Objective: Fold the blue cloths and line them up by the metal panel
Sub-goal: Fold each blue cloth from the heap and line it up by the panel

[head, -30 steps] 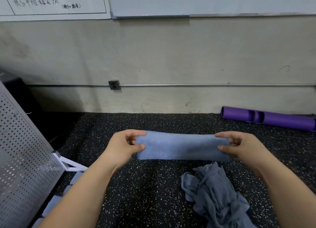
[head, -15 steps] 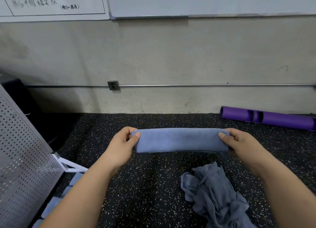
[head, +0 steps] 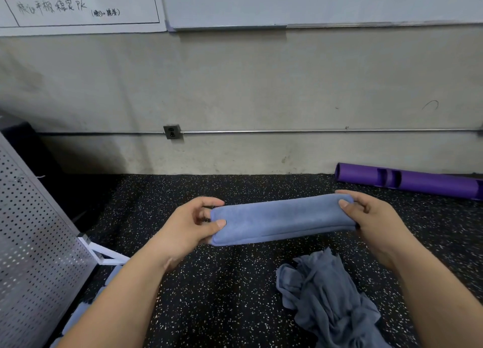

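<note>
- The folded blue cloth [head: 282, 221] is held in the air to the right of the metal panel [head: 34, 243], well apart from it. It is a long, narrow, soft band with a rounded top fold and layered edges along the bottom.
- The left hand [head: 188, 227] has its grip clamped on the cloth end nearer the panel, thumb on the front face and fingers curled behind.
- The right hand [head: 371, 217] pinches the end farther from the panel, its grip likewise closed on the fabric.
- A crumpled heap of cloths [head: 332, 300], thin, wrinkled and blue-grey, lies on the floor [head: 222, 295] below that far end.
- A broad stretch of black, white-speckled rubber floor shows between the panel and the heap.
- Pale blue pieces [head: 78, 316] lie along the panel's lower edge near its white foot [head: 104, 255], partly hidden by the left forearm.
- The panel is grey sheet metal, punched with rows of small round holes.
- Farthest from the panel, a purple tube [head: 418, 183] with cut-outs lies against the wall [head: 235, 86].
</note>
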Available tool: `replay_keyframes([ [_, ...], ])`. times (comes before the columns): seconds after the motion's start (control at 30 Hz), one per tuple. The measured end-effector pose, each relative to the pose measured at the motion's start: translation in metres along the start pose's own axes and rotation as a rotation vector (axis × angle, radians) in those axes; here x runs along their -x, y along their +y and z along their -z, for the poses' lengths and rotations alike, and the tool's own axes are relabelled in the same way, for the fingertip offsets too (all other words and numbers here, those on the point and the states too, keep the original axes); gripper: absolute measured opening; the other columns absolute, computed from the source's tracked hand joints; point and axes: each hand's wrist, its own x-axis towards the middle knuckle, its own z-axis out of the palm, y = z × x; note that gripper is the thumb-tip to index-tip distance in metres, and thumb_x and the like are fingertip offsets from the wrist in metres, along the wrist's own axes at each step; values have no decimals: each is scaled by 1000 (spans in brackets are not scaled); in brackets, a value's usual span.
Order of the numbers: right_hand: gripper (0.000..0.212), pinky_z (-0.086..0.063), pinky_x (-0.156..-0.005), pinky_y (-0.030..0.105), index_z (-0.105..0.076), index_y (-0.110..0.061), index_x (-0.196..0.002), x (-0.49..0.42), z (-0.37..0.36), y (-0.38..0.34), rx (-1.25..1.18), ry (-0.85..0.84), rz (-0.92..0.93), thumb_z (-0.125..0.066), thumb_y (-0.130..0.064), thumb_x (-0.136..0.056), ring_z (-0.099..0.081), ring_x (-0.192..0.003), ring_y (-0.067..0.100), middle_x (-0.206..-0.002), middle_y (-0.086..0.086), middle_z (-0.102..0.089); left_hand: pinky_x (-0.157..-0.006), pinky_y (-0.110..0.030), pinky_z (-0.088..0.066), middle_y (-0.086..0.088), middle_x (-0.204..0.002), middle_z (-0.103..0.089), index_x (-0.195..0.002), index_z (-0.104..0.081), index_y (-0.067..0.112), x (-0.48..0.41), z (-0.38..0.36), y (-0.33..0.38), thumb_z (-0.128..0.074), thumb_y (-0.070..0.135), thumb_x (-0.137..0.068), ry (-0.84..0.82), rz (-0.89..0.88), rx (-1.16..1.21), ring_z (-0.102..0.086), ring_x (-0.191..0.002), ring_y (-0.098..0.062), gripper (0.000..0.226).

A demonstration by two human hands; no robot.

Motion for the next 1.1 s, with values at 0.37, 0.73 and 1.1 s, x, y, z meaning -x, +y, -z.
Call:
replay_keyframes([
  [0.37,37,-57,-86,16,-77,-22,-116,39,-56,-47,64,6,461,-85,-3,-85,-75,-94,6,-104,-9,-79,-89,-37,-57,15,-112,-63,-110,-60,43,8,-33,-18,-88,36,-79,-369,65,-1011,-64,-102,-13,42],
  [0.73,36,-62,-84,29,-78,-26,-100,54,-88,-52,138,-171,507,-97,-16,-72,-78,-95,18,-99,-4,-80,-119,-47,-46,-4,-143,-68,-150,-54,14,13,-96,18,-66,2,-103,-263,-234,-21,-61,-138,-24,50],
  [1.1,26,-59,-81,27,-69,-31,-97,42,-92,-39,222,38,527,-90,-25,-82,-69,-101,14,-108,-11,-66,-99,-41,-60,-14,-121,-78,-134,-69,10,7,-107,27,-61,10,-107,-91,-221,266,-73,-116,-34,28],
])
